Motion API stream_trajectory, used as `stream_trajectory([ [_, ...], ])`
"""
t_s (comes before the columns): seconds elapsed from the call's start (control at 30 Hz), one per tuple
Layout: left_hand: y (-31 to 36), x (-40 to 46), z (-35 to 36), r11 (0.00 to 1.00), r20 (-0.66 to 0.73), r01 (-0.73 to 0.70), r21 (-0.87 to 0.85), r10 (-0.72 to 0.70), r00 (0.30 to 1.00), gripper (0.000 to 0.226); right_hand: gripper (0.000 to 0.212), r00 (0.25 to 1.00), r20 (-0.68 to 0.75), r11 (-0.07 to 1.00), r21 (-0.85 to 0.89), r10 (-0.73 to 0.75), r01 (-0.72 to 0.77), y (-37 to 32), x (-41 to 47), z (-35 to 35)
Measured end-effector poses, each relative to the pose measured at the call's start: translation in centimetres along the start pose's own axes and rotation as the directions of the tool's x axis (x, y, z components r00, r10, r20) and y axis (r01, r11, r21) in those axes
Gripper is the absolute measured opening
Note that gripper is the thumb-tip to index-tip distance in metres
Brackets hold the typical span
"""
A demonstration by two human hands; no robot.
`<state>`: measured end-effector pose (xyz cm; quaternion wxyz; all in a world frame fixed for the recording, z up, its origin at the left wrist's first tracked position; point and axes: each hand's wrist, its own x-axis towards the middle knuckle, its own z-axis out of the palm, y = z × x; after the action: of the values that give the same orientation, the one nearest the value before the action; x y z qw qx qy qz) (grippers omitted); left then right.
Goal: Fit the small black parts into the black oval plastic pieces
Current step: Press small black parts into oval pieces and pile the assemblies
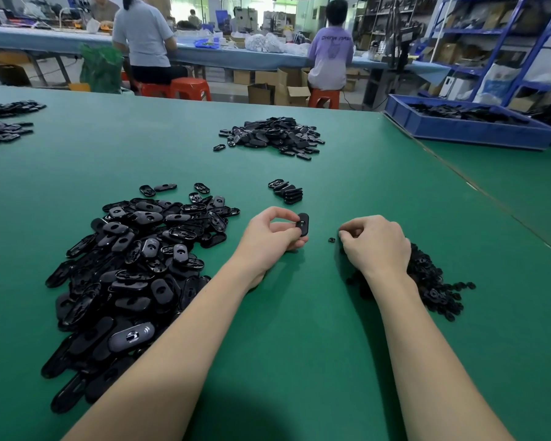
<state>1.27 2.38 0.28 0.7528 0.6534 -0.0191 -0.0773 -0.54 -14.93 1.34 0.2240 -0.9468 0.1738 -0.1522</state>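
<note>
A single wide view from the person's head looks forward and down across the green surface (299, 345). Both forearms reach in from the bottom edge, close to the lens. The far workshop fills the top, its straight lines bowed.

Your worktop (331, 329) is plain green. The oval pieces (134, 265) heaped on it are glossy black, one (131, 337) marked in white. The small parts (433, 281) are black too. The crate (468, 127) is blue, the stools (190, 88) orange-red.
</note>
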Motion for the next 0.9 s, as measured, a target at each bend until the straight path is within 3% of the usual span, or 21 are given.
stream_trajectory([
  [0.13,0.0,0.1,0.0,1.0,-0.004,0.002,-0.031,-0.002,1.0,0.02,0.017,0.998,-0.053,0.997,0.071,-0.015,0.019,0.0,0.0,0.2],
  [0.33,-0.1,0.2,0.0,0.999,-0.006,-0.005,-0.054,0.005,1.0,0.027,0.01,0.99,-0.129,0.863,0.494,-0.05,0.108,-1.7,-0.1,0.3],
  [0.47,0.1,0.1,-0.1,0.996,0.022,-0.018,-0.084,0.02,1.0,0.029,0.011,0.993,-0.009,0.732,0.675,-0.115,0.091,-2.5,-0.4,0.6],
  [0.63,0.3,-0.1,-0.1,0.996,0.046,-0.029,-0.088,0.033,0.998,0.027,0.021,0.976,0.069,0.713,0.694,-0.205,0.101,-2.5,-0.7,0.9],
  [0.9,0.3,-0.1,-0.2,0.994,0.05,-0.019,-0.105,0.024,0.998,0.03,0.008,0.957,0.269,0.591,0.791,-0.105,-0.157,-2.4,-0.7,0.3],
])
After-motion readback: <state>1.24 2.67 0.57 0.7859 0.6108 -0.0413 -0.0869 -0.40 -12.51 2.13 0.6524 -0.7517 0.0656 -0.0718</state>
